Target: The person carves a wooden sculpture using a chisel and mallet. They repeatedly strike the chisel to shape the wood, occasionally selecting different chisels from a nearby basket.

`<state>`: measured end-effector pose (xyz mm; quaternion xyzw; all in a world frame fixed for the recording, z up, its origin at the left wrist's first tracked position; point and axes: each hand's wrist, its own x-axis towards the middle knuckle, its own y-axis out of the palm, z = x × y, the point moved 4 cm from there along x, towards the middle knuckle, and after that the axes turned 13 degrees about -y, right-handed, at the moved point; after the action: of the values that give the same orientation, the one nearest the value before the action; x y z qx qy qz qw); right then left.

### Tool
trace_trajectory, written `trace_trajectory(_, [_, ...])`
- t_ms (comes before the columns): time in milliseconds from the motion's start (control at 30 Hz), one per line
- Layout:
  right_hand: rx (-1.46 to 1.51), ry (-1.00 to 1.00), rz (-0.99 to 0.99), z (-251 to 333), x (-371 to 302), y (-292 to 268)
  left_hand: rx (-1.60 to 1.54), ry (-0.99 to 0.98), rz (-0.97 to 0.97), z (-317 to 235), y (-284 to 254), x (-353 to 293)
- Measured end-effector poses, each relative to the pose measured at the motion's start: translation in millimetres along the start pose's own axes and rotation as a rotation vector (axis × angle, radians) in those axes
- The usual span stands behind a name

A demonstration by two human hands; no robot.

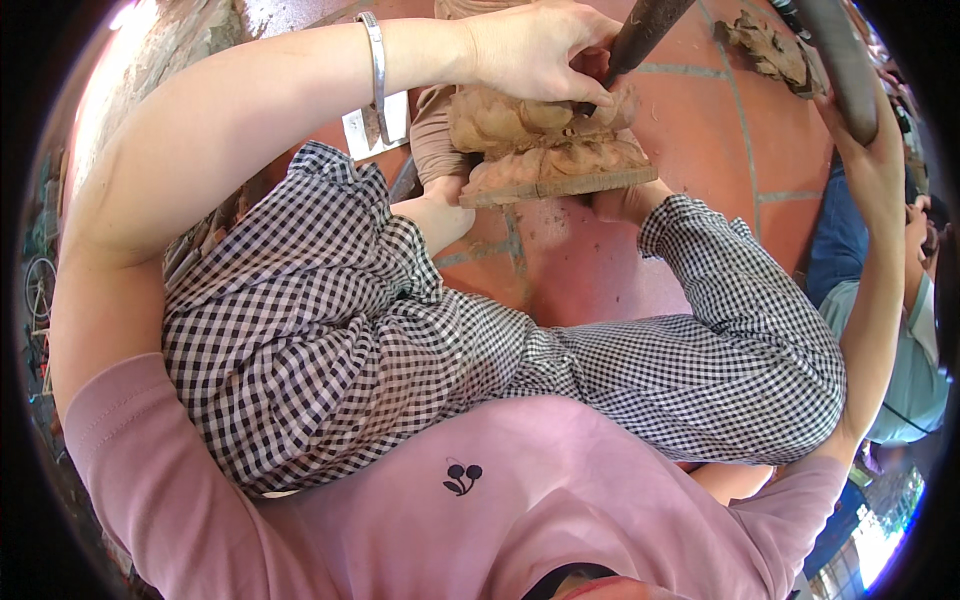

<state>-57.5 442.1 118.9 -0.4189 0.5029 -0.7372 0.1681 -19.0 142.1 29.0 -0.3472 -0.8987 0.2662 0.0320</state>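
A carved wooden block [548, 150] with relief shapes rests on the red tiled floor [700, 140] between my bare feet [440, 215]. My left hand [530, 50] is closed around a dark-handled chisel [640, 30] whose tip meets the top of the carving. A metal bangle [375, 70] circles that wrist. Over to the right, my right hand [868, 150] is raised and grips a thick dark cylindrical mallet [842, 60], held apart from the chisel. My checked trousers [400, 350] and pink shirt [520, 500] fill the lower picture.
Another rough carved wood piece [772, 48] lies on the tiles at the top right. A second person in a teal shirt [905, 350] and blue trousers sits close on the right. A white paper scrap [372, 125] lies near my left knee.
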Motion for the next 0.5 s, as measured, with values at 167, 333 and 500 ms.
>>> trace_trajectory(167, [-0.077, -0.053, 0.026, 4, -3, 3, 0.125, -0.001, -0.032, -9, 2, -1])
trace_trajectory(333, [0.179, 0.052, -0.028, 4, -4, 3, 0.026, 0.101, 0.002, -2, 6, -2])
trace_trajectory(500, [0.339, 0.224, -0.077, -17, -6, -3, 0.005, -0.05, -0.029, 8, 2, 5])
